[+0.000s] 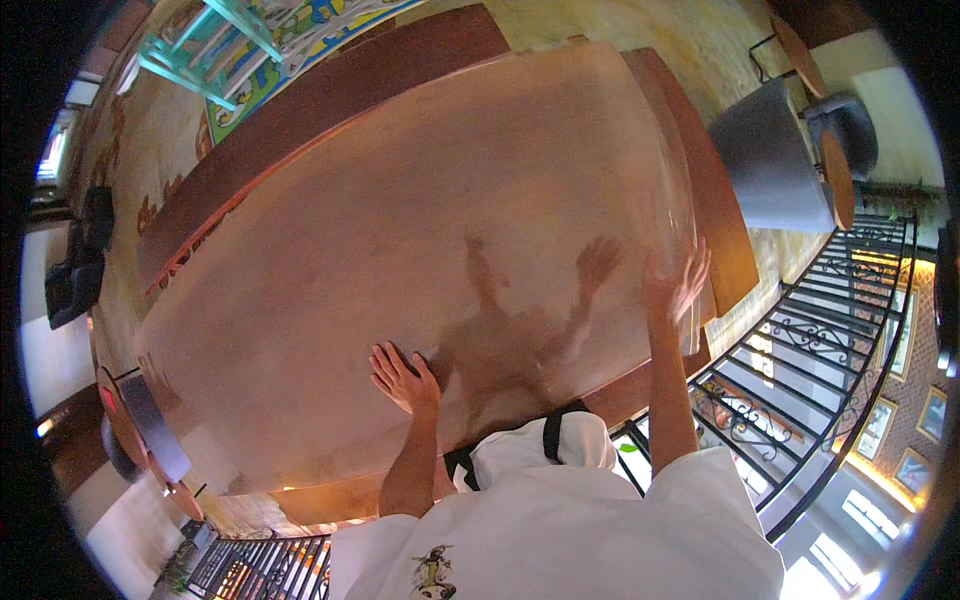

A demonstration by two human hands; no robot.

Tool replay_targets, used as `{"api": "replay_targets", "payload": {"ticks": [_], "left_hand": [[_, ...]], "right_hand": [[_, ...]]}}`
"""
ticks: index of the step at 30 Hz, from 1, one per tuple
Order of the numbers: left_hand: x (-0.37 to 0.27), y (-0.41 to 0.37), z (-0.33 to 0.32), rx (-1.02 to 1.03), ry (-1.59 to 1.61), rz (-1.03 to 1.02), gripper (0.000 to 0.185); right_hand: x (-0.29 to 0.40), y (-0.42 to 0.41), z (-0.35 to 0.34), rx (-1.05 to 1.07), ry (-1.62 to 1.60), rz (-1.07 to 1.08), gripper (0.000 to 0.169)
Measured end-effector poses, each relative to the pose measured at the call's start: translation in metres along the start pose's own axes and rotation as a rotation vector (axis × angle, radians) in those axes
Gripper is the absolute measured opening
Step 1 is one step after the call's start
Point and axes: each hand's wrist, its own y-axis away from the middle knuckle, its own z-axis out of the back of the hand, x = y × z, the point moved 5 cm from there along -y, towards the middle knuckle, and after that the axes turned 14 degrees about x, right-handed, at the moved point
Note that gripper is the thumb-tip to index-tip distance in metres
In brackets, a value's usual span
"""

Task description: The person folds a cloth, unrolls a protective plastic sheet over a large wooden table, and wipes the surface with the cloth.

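A large clear sheet (420,210), probably a plastic table cover, lies over a wooden table (720,225), and the person's shape shows in its glossy surface. My left hand (407,381) is laid flat near the sheet's front part, palm down, fingers extended and apart. Blurred by motion, my right hand (679,281) is over the sheet's right edge, where the clear material shows bright streaks. Its fingers look extended, with nothing visible gripped in them. Whether its palm presses on the sheet is unclear.
A black iron railing (810,337) curves along the right. A grey sofa (772,161) and round wooden tables (838,180) stand beyond the table's right end. At the back left is a turquoise chair (206,56); black chairs (75,277) are far left.
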Motion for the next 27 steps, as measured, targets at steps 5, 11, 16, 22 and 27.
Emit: {"api": "replay_targets", "payload": {"ticks": [5, 11, 16, 22, 27], "left_hand": [[-0.004, 0.001, -0.003, 0.008, 0.003, -0.017, 0.06], [-0.001, 0.004, -0.015, 0.01, -0.03, -0.012, 0.059], [-0.002, 0.004, -0.014, 0.019, -0.06, 0.001, 0.06], [-0.008, 0.003, -0.016, -0.006, -0.026, -0.032, 0.061], [-0.004, 0.003, -0.021, -0.025, -0.063, -0.032, 0.061]], "right_hand": [[-0.025, 0.033, -0.054, 0.207, 0.027, -0.01, 0.065], [-0.093, 0.097, -0.089, 0.43, 0.004, -0.329, 0.071], [-0.128, 0.097, -0.084, 0.452, 0.064, -0.431, 0.081], [-0.188, 0.077, -0.099, 0.379, 0.011, -0.539, 0.075], [-0.226, 0.035, -0.11, 0.405, 0.025, -0.709, 0.071]]}}
